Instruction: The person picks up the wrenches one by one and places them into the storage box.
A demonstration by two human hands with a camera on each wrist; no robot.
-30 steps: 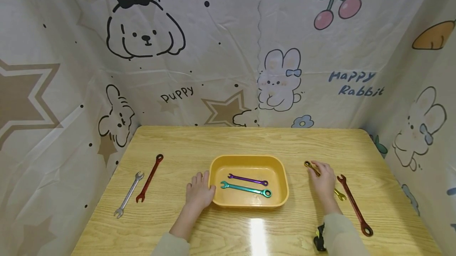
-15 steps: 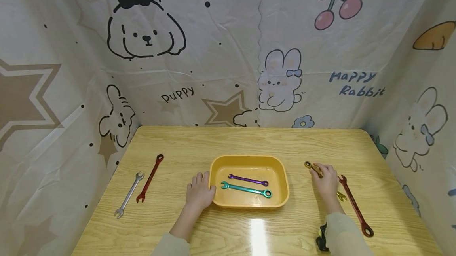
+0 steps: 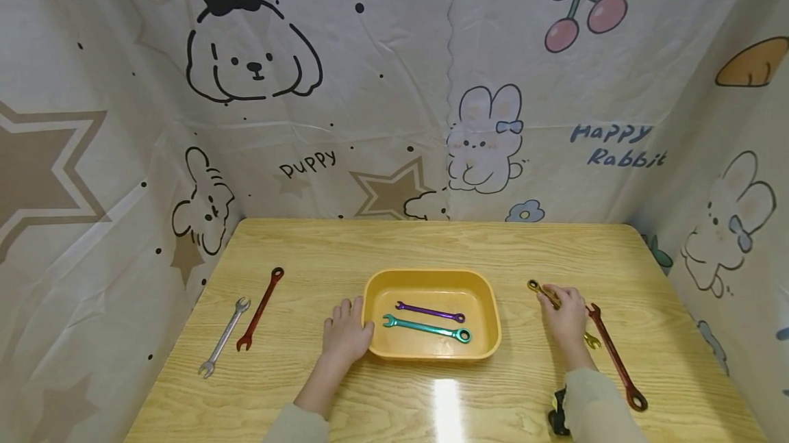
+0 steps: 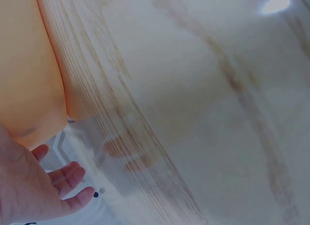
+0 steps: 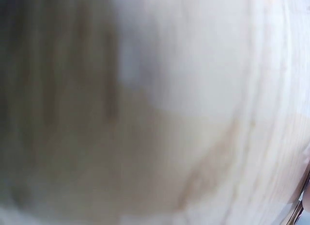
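Resting on the tabletop (image 3: 382, 244), the right hand (image 3: 566, 320) lies over a gold wrench (image 3: 535, 287), fingers curled down onto its shaft; whether the grip has actually closed round it cannot be told. This wrench sits right of the yellow tray (image 3: 493, 320), just beside a long red wrench (image 3: 616, 359). The left hand (image 3: 345, 333) lies flat, fingers relaxed, touching the tray's left wall. A purple wrench (image 3: 429, 311) and a teal wrench (image 3: 425, 327) lie inside the tray. Far left lie a silver wrench (image 3: 223, 337) and a dark red wrench (image 3: 259, 307).
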